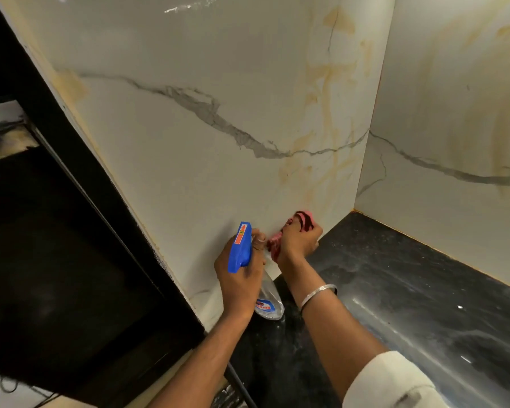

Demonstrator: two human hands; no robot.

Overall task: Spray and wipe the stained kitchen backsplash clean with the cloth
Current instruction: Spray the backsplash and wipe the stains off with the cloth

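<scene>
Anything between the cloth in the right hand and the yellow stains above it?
Nothing visible. The right hand holds the cloth low against the backsplash; bare tile runs up to the yellow stains. The left hand holds the spray bottle off to the left.

Head-worn view, downward, near backsplash (pixel 206 172)

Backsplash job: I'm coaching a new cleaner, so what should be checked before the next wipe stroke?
1. Pink cloth gripped by right hand: ok.
2. Cloth against white marble-look backsplash: ok, low, near the black stone countertop.
3. Clear spray bottle with blue trigger head held in left hand: ok.
4. Yellow-brown stains removed: not ok, streaks remain above the cloth.
5. Stained area wet with spray: cannot tell.
</scene>
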